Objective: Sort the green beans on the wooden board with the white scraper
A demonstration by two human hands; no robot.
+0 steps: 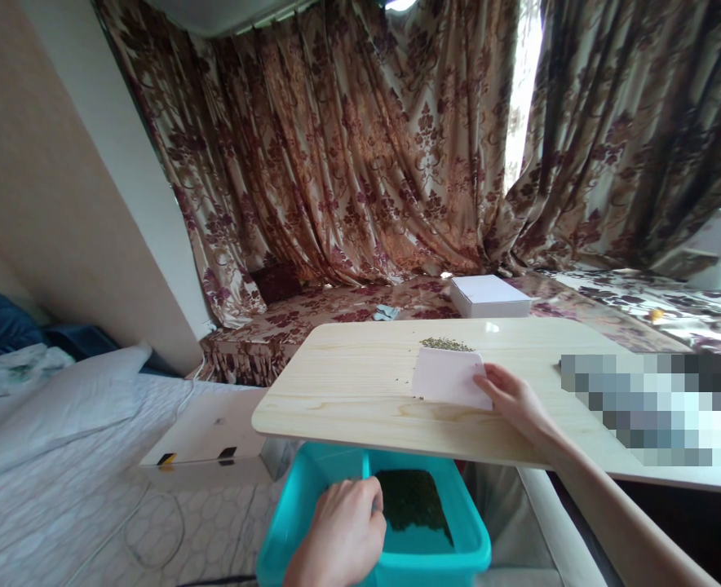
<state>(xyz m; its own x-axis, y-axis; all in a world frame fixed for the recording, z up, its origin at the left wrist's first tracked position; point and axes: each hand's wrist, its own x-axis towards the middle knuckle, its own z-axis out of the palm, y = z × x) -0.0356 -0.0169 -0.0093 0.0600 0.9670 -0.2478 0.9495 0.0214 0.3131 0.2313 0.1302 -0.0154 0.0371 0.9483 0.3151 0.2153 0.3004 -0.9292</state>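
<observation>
My right hand (510,399) pinches the right edge of a white card or folded paper (449,375) on the light wooden tabletop (336,367). Just beyond the card's far edge lies a small heap of greenish-brown granules (446,344), with a few stray bits to its left. Below the table's near edge is a teal two-part bin (476,542). Dark green loose material (415,501) covers the floor of its right compartment. My left hand (348,526) is closed over the bin's divider; its fingertips are hidden, so whether it grips the divider or something small I cannot tell.
A white box (488,295) stands behind the table on a patterned cover. To the left, a white carton (214,436) rests on the quilted bed (109,440). A blurred-out object (642,408) lies at the table's right. A lamp (718,244) stands far right.
</observation>
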